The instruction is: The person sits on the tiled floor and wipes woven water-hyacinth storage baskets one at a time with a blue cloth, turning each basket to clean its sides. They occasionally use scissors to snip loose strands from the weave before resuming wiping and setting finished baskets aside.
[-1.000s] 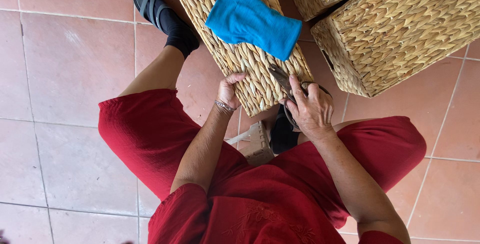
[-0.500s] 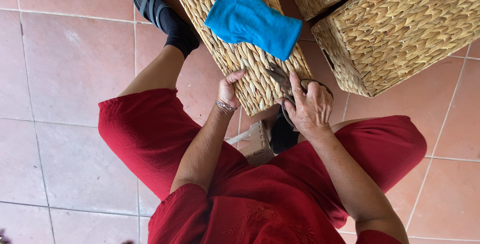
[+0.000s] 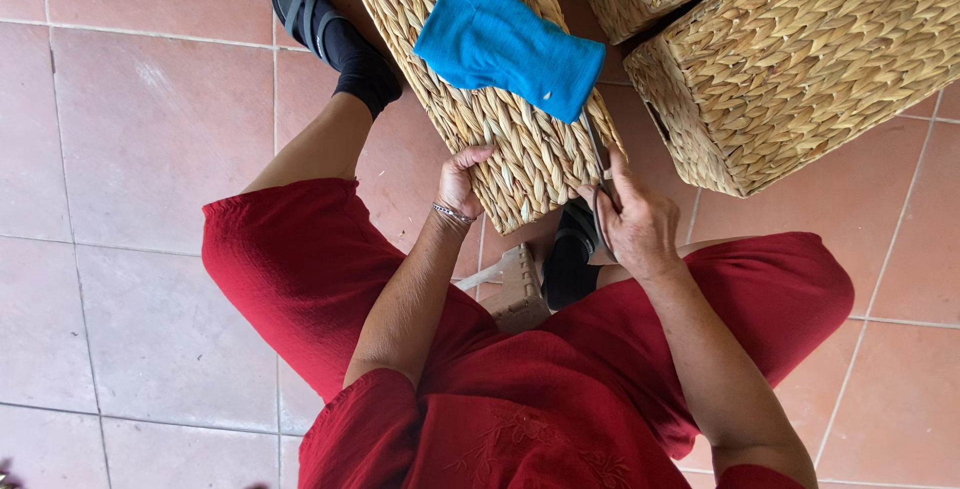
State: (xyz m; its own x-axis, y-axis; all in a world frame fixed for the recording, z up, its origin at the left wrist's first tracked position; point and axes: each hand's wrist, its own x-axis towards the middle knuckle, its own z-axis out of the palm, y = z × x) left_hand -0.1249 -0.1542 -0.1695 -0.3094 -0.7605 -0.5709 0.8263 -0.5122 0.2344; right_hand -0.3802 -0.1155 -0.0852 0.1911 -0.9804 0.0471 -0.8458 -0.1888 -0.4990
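The woven basket rests tilted on the tiled floor, between the knees. Left hand grips its near edge. Right hand is closed on scissors. Brace the basket firmly; cut close, clear of the blue cloth.

A: Any packages, labels, signs or screens?

B: None I can see. Woven baskets, a cloth, floor tiles, nothing printed on any of it.

A: Nothing near the fingers either?

B: No. No tag, no sticker, no wrapper at the fingertips or beside them. No display anywhere in view.

A: Marking it as none, then.

B: Yes, none.
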